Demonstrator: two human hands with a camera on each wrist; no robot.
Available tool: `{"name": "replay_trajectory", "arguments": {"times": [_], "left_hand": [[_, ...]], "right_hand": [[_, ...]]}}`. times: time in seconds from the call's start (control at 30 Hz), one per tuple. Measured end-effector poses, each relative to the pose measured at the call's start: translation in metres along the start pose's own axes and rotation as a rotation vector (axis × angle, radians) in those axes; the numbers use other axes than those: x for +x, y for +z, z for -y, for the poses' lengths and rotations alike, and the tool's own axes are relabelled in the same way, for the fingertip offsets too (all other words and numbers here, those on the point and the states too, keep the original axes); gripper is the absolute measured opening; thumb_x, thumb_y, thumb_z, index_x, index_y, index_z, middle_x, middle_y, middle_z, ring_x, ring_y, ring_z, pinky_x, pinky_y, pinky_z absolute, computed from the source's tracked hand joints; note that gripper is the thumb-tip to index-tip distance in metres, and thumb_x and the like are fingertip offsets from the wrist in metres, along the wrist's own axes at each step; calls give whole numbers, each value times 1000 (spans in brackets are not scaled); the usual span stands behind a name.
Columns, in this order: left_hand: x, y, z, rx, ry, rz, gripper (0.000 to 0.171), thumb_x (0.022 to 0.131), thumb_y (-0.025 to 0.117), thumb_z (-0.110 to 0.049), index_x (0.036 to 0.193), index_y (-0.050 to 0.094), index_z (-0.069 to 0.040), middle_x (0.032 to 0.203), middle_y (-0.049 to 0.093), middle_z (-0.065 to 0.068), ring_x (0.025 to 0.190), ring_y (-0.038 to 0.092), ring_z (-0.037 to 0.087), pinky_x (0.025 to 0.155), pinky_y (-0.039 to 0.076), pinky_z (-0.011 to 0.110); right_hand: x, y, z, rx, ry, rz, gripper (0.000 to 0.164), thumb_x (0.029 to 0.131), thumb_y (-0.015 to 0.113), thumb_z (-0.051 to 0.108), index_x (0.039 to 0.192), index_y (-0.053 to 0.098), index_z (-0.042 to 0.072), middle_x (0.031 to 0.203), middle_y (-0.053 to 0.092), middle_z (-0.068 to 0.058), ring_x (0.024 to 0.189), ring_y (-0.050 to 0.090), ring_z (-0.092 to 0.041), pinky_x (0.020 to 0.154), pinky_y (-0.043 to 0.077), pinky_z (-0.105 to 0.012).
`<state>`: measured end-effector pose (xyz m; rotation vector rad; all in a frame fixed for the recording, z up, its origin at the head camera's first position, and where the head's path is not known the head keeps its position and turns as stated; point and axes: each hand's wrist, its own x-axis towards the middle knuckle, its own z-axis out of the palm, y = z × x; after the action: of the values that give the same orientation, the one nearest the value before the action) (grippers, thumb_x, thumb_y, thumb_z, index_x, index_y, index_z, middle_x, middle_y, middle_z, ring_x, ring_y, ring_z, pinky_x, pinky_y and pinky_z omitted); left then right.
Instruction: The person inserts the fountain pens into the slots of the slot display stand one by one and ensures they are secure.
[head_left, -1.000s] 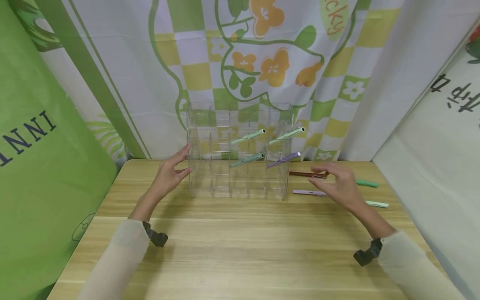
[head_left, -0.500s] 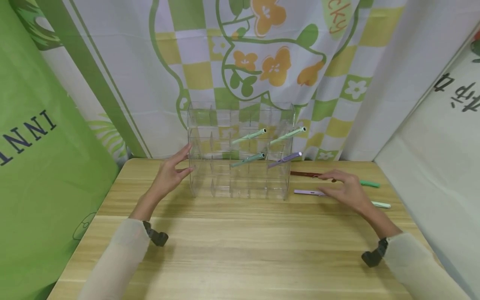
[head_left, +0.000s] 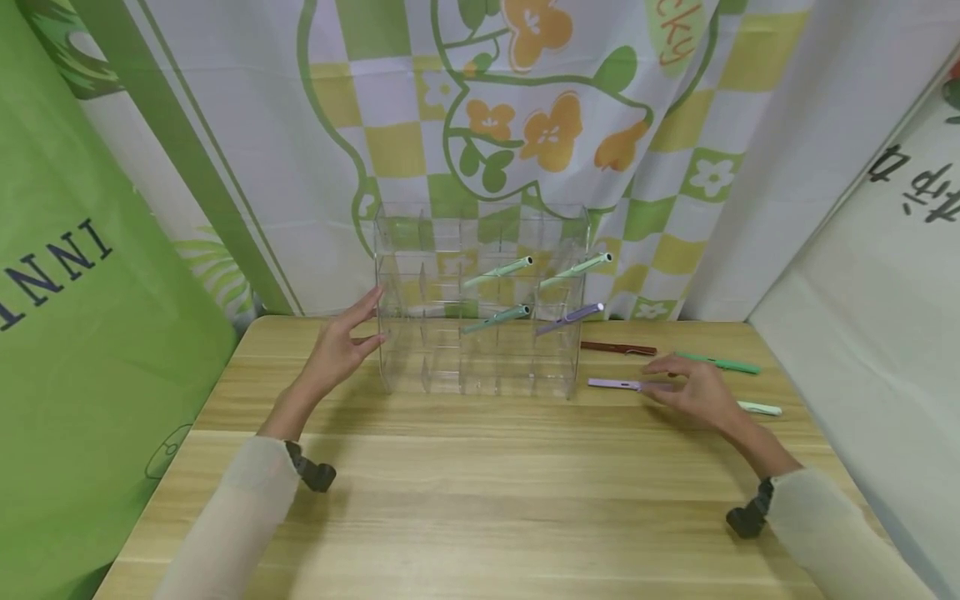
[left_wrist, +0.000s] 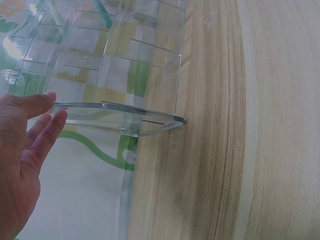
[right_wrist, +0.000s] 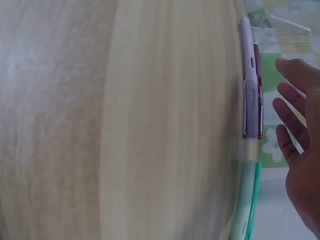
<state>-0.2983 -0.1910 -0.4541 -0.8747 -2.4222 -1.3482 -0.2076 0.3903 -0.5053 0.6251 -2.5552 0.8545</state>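
L hand [head_left: 333,358] pinches clear pen rack [head_left: 441,321] at its left side, R hand [head_left: 701,396], thumb & fingers apart, is over lilac clip pen [head_left: 615,384] right of rack, & might bump red clip pen [head_left: 618,348] b/c it's so near.

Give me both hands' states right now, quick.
Left hand: open, touching the side of the clear compartment organizer.
Right hand: open, holding nothing, over the lavender pen.

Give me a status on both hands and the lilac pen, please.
Left hand touching clear rack. Right hand above lilac pen, holding nothing. Pen lying on table. No obstruction seen.
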Motion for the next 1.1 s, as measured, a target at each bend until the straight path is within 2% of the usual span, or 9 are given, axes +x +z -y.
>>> {"name": "replay_trajectory", "arguments": {"times": [0.1,0.2,0.37,0.57,0.8,1.1], "left_hand": [[0,-1,0,0,-7,1,81,90,74,17,161,43,-7,168,38,16,134,59,45,91,66,45],[1,-1,0,-1,-11,1,81,90,74,17,161,43,-7,168,38,16,134,59,46,91,66,45],[2,-1,1,5,-8,-3,81,90,74,16,161,44,-7,167,39,16,133,60,46,91,66,43],[1,0,0,17,-3,-6,81,90,75,17,161,44,-6,167,39,16,133,60,46,90,66,44],[-1,0,-2,25,-5,-4,82,89,75,17,161,43,-6,167,39,16,132,60,45,90,66,42],[-1,-1,-1,38,-11,-1,85,89,75,17,162,42,-9,167,39,15,133,61,45,90,66,41]], "right_hand": [[-1,1,-3,6,11,7,28,74,94,0,99,83,6,102,81,-8,94,74,-17,81,58,-9],[-2,2,-5,31,23,28,27,75,94,0,99,83,6,102,81,-7,94,73,-13,83,57,-9],[-5,4,-8,56,35,54,27,77,93,-2,101,83,6,101,80,-7,93,73,-18,85,57,-9],[-7,6,-12,61,57,72,25,79,92,0,101,83,7,102,80,-8,93,73,-26,87,51,-4],[-9,9,-14,20,72,93,22,82,91,6,102,84,12,104,80,-6,95,74,-26,87,50,-4],[-8,13,-18,-18,71,90,22,83,91,6,102,84,13,103,80,-3,95,74,-28,86,51,-5]]}}
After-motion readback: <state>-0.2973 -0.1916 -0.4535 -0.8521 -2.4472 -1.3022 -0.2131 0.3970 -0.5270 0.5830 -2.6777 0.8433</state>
